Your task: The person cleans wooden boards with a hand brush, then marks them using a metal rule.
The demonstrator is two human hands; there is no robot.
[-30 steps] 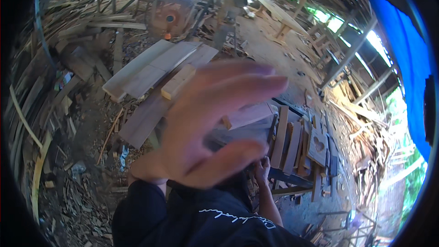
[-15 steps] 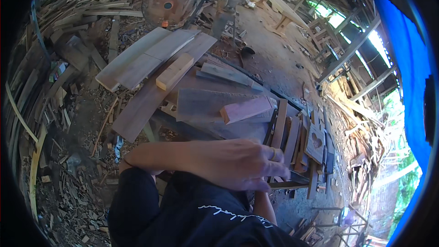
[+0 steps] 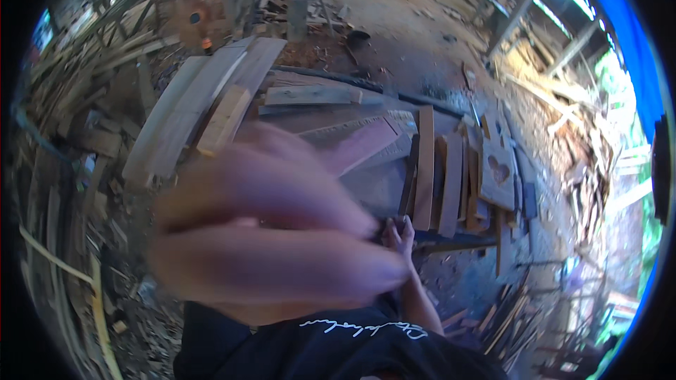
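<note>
My left hand (image 3: pixel 274 225) fills the lower middle, heavily blurred and close to the camera; whether it holds anything is unclear. Beyond it my right hand (image 3: pixel 398 237) has curled fingers at the near edge of the workbench (image 3: pixel 373 186), on something dark I cannot make out. A pinkish wood block (image 3: pixel 359 148) lies on a weathered plank on the bench, partly behind the left hand. Narrow boards (image 3: pixel 443 176) are lined up beside a board with a heart-shaped cut-out (image 3: pixel 498 167) at the right. Wide planks (image 3: pixel 183 112) and a pale block (image 3: pixel 222 119) lie at the left.
Scrap wood (image 3: pixel 70 239) covers the ground at left. A round fan (image 3: pixel 196 17) stands behind the planks. A dirt walkway (image 3: pixel 394 21) runs behind the bench. Wooden posts (image 3: pixel 521 7), piled slabs (image 3: pixel 563 119) and a blue tarp (image 3: pixel 627 42) are at right.
My left hand has swept across the view and is now lower and leftward, closer to the camera than half a second ago. The view has shifted, and my right hand shows again at the bench edge.
</note>
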